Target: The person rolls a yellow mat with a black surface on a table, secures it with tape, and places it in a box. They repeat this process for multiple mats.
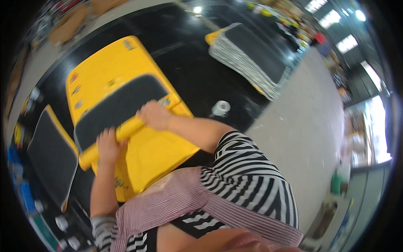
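Black worktable (189, 75) in big hall, grey floor at right. Nearest: left hand (108, 145) curled over near edge of yellow sheet (110, 72) carrying dark grey pad (117, 107); right hand (154, 114) closed on same rolled edge. Beside, at left: another grey pad (52, 153). Beyond: white tape roll (221, 108). Farthest: stack of grey pads (252, 56).

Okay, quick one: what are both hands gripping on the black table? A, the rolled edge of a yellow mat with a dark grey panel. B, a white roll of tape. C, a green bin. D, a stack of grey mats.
A: the left hand and right hand both clasp the rolled edge of the yellow mat; the tape roll lies apart, untouched.
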A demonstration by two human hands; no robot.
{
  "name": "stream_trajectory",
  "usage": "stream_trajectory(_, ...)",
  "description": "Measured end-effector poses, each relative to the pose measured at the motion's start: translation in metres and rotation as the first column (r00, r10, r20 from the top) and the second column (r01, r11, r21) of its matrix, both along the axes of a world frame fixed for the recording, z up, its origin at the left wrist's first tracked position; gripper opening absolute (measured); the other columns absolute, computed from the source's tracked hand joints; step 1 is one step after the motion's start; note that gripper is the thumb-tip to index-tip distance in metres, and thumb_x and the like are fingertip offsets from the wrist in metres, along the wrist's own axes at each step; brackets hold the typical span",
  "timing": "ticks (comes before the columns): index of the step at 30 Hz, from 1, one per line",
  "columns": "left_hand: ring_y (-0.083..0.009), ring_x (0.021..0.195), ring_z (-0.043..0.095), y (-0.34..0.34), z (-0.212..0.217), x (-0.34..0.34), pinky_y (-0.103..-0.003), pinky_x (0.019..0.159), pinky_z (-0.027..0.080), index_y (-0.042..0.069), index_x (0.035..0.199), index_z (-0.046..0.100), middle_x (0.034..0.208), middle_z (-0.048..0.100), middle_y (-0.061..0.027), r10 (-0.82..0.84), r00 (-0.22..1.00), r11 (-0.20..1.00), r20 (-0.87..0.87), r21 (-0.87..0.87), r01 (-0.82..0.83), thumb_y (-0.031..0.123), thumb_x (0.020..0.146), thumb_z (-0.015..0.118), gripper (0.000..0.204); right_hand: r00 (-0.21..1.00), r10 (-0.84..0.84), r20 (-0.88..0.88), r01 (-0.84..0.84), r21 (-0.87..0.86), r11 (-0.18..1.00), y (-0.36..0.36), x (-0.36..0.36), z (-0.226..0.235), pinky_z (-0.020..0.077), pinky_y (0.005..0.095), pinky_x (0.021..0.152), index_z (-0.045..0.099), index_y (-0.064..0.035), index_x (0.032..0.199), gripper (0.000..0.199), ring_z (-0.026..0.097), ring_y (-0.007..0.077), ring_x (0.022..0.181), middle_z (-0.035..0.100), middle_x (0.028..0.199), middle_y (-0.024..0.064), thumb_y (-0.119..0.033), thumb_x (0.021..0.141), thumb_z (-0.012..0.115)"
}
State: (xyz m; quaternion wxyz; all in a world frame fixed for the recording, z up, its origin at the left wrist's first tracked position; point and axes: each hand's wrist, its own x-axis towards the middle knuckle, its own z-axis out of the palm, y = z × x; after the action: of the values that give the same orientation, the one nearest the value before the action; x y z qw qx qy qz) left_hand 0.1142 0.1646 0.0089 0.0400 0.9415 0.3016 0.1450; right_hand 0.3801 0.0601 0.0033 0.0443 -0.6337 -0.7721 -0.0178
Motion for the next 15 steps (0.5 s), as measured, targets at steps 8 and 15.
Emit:
stream_trajectory(8, -0.0369, 0.107, 0.058, -0.121, 0.022, -0.080, -0.051, 0.101, 0.040, 0.003, 0.125, 0.062, 0.110, 0.062, -0.0148, 0.047, 0.993, 0.997, -0.107, -0.054, -0.053, 0.050, 0.082, 0.079, 0.067, 0.983, -0.029, -0.183, 0.031, 0.009, 0.999, -0.175, -0.027, 0.016, 0.0338, 0.0497, 0.119, 0.055, -0.0074, 0.147, 0.056, 0.056, 0.0341, 0.129, 0.062, 0.133, 0.0156, -0.031, 0.098, 0.068)
stream_trajectory(15, -0.0389, 0.114, 0.056, -0.127, 0.028, -0.137, -0.051, 0.104, 0.039, 0.003, 0.126, 0.059, 0.118, 0.059, -0.0159, 0.172, 0.978, 0.981, -0.118, -0.072, -0.182, 0.037, 0.075, 0.087, 0.067, 0.949, -0.241, -0.203, 0.217, -0.132, 0.967, -0.204, -0.010, 0.039, 0.0248, 0.0490, 0.125, 0.056, -0.0104, 0.147, 0.064, 0.047, 0.0315, 0.139, 0.059, 0.139, 0.0135, -0.040, 0.093, 0.075)
